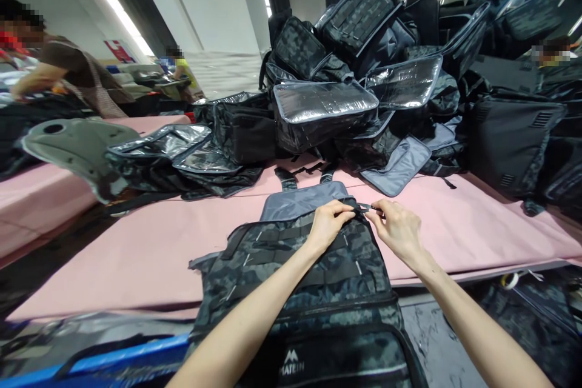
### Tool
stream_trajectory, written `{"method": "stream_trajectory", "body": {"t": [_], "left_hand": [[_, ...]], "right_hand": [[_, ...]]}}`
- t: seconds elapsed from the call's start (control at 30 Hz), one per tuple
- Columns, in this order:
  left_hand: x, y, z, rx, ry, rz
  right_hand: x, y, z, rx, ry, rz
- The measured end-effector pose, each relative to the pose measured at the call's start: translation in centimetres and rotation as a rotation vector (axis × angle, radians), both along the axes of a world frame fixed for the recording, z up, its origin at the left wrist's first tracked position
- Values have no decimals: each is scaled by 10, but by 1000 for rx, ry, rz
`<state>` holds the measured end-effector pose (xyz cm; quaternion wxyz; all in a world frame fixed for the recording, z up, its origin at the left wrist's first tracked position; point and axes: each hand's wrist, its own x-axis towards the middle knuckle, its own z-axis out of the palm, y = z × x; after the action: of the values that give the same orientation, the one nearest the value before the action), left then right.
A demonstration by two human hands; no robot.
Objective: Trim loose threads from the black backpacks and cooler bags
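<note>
A dark camouflage backpack (300, 273) lies on the pink-covered table and hangs over its front edge, webbing straps across its face and a white logo on the lower pocket. My left hand (331, 224) is closed, pinching the backpack's edge at its upper right corner. Just right of it, my right hand (398, 227) is closed around what look like small thread snips (365, 208), their tip at that same corner. Fingers hide part of the snips and of the pinched edge. Behind the backpack's top lies a grey lining flap (300, 199).
A tall heap of camouflage backpacks (359, 18), several with open silver-lined flaps, fills the table's far side. A grey-green padded piece (77, 139) juts out at left. Below the table are a blue bin edge (136, 354) and a tape roll (510, 280). A co-worker (82, 66) leans over another table.
</note>
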<state>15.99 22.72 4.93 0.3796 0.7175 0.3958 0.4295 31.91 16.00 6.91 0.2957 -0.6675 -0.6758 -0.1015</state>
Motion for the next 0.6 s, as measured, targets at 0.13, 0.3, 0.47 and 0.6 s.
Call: {"method": "stream_trajectory", "body": {"t": [0.13, 0.3, 0.47, 0.6], "left_hand": [[-1, 0, 0, 13, 9, 4], [0, 0, 0, 33, 11, -5], [1, -5, 0, 54, 4, 12], [0, -2, -1, 38, -30, -8]], "right_hand": [[-2, 0, 0, 30, -88, -14], [-2, -2, 3, 23, -152, -14], [-7, -4, 6, 20, -220, -20], [-7, -2, 0, 52, -147, -31]]}}
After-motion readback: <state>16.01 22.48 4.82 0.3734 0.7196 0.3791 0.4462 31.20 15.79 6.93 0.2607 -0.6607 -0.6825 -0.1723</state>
